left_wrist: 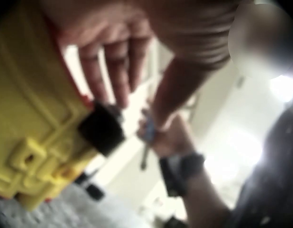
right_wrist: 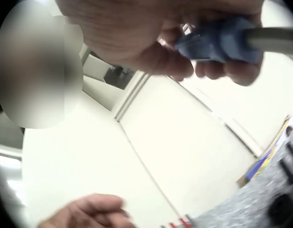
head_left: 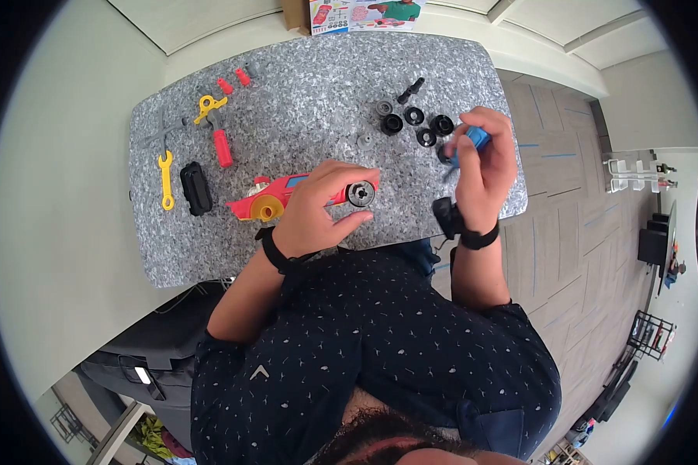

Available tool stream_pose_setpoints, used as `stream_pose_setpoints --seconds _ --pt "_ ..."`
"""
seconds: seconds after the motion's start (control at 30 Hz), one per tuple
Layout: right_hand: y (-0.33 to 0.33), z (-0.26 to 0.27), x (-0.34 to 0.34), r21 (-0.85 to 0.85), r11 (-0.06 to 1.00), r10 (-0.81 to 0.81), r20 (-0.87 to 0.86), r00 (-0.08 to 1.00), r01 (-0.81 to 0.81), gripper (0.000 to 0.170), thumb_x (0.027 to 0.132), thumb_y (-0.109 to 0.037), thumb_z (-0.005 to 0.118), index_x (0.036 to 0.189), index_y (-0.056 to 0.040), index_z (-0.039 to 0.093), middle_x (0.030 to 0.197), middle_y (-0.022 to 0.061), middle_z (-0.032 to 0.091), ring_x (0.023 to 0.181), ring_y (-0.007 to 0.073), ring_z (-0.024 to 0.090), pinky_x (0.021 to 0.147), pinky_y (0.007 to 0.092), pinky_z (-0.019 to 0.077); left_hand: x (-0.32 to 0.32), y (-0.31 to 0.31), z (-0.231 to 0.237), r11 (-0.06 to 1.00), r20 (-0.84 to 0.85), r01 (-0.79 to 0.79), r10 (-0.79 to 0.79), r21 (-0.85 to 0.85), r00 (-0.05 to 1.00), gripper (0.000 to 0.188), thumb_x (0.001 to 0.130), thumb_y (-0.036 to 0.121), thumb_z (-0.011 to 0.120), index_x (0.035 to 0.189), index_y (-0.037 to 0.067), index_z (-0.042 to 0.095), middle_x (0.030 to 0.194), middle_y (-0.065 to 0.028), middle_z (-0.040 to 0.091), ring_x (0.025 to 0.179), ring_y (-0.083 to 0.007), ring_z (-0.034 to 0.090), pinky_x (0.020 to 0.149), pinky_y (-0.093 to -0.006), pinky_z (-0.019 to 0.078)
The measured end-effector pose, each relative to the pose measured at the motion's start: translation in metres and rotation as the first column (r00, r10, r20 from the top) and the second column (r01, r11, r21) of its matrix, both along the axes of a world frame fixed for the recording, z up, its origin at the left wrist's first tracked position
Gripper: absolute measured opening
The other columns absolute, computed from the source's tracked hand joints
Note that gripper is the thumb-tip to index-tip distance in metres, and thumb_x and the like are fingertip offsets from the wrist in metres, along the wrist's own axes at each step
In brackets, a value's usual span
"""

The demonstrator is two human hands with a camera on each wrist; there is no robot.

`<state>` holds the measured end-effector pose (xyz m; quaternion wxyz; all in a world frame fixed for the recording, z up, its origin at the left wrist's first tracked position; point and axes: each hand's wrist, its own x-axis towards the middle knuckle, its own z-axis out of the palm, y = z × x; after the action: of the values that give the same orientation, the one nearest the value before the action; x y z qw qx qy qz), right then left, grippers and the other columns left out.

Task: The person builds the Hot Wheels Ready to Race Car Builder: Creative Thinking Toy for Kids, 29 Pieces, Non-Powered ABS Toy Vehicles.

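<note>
On the speckled grey table point(head_left: 310, 101), a red-and-yellow plastic toy car point(head_left: 278, 189) sits near the person, left of centre. The left hand point(head_left: 323, 203) holds it, thumb and forefinger apart beside its black wheel point(head_left: 361, 194); the right hand point(head_left: 488, 174) grips a blue-handled screwdriver point(head_left: 477, 138). A slack left hold could let the car twist; a careless right-hand sweep could scatter the loose black plastic wheels point(head_left: 443, 125).

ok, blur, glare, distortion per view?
Head: fisheye bend, black corners, table fairly crisp. Left wrist: soft throughout, car and left hand included, glare spots at right. Right wrist: soft too, blue tool included, glare at lower left, smudged oval at upper left.
</note>
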<state>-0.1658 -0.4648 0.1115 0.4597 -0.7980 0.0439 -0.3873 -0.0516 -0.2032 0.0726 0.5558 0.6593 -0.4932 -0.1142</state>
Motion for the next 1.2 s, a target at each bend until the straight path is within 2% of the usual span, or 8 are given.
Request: stream_pose_setpoints --seconds 0.03,0.13,0.27,0.57,0.67,0.8,1.0,1.2 --pt "-0.016 -0.008 -0.003 -0.172 0.98 -0.122 -0.14 0.983 0.097 0.037 0.1 -0.004 0.079 0.135 -0.0007 0.069 0.122 0.0178 0.066 0.109 0.0315 0.075 0.09 0.0415 0.06 0.001 0.0 0.0 1.0 -0.014 0.009 -0.01 -0.015 1.0 0.06 0.083 0.006 0.095 0.139 0.005 0.076 0.132 -0.0119 0.082 0.122 -0.0319 0.075 0.109 -0.044 0.0568" --pt "-0.037 -0.024 -0.013 -0.366 0.914 -0.354 -0.504 0.788 0.176 0.053 0.091 -0.017 0.093 0.137 -0.0038 0.069 0.123 0.0212 0.07 0.117 0.0407 0.072 0.096 0.0476 0.0597 0.002 0.002 0.003 0.999 0.009 0.031 -0.03 -0.034 1.0 0.06 0.083 0.008 0.095 0.14 0.006 0.076 0.131 -0.0115 0.083 0.121 -0.0316 0.075 0.111 -0.0459 0.0551" --pt "-0.061 -0.063 -0.028 -0.451 0.874 -0.456 -0.633 0.625 0.181 0.067 0.083 -0.025 0.1 0.139 -0.0041 0.069 0.131 0.0245 0.071 0.121 0.0458 0.071 0.101 0.0517 0.0603 0.002 0.007 0.022 1.0 0.107 0.013 -0.013 -0.002 0.994 0.058 0.085 0.012 0.094 0.14 0.009 0.076 0.127 -0.0066 0.082 0.117 -0.0289 0.074 0.11 -0.0444 0.053" --pt "-0.063 -0.08 -0.028 -0.45 0.883 -0.423 -0.647 0.635 0.13 0.051 0.083 -0.012 0.092 0.131 -0.0037 0.077 0.131 0.0238 0.074 0.121 0.0452 0.072 0.103 0.0518 0.0602 0.005 0.039 0.036 0.994 0.114 -0.11 0.108 0.008 0.988 0.057 0.084 0.009 0.096 0.137 0.003 0.077 0.128 -0.0137 0.082 0.121 -0.0314 0.076 0.11 -0.0445 0.0564" --pt "-0.052 -0.057 -0.022 -0.313 0.948 -0.248 -0.598 0.762 0.063 0.049 0.086 -0.01 0.089 0.134 -0.004 0.079 0.125 0.0176 0.075 0.11 0.034 0.075 0.095 0.0421 0.0597 0.0 0.052 0.039 0.986 0.043 -0.167 0.167 -0.003 0.985 0.056 0.084 0.008 0.096 0.137 0.002 0.077 0.129 -0.0174 0.081 0.122 -0.0306 0.077 0.107 -0.041 0.0586" --pt "-0.007 -0.016 -0.016 0.216 0.967 0.211 -0.386 0.898 -0.135 0.055 0.091 -0.01 0.088 0.144 -0.0057 0.077 0.117 0.0039 0.069 0.097 0.0108 0.061 0.084 0.0273 0.0488 -0.004 0.051 0.042 0.974 0.097 -0.216 0.222 -0.065 0.97 0.056 0.085 0.009 0.097 0.137 0.002 0.077 0.139 -0.0181 0.077 0.126 -0.0301 0.075 0.108 -0.04 0.0586" --pt "0.059 0.007 0.003 0.434 0.709 0.663 -0.143 0.735 -0.555 0.042 0.103 -0.012 0.082 0.143 -0.0027 0.075 0.124 0.0068 0.073 0.099 0.0133 0.066 0.09 0.0318 0.0527 -0.015 0.03 0.047 0.968 0.073 -0.186 0.201 -0.167 0.977 0.057 0.085 0.007 0.097 0.138 0.002 0.077 0.144 -0.0179 0.073 0.13 -0.0313 0.072 0.108 -0.0425 0.0589" --pt "0.078 0.007 0.011 0.462 0.736 0.631 -0.206 0.748 -0.495 0.037 0.105 -0.012 0.082 0.14 -0.0015 0.075 0.12 0.0085 0.078 0.105 0.0152 0.07 0.093 0.0322 0.0547 -0.01 0.052 0.044 0.968 0.109 -0.232 0.242 -0.095 0.964 0.059 0.082 0.002 0.094 0.139 0.003 0.078 0.145 -0.018 0.071 0.123 -0.0293 0.072 0.103 -0.0414 0.059"
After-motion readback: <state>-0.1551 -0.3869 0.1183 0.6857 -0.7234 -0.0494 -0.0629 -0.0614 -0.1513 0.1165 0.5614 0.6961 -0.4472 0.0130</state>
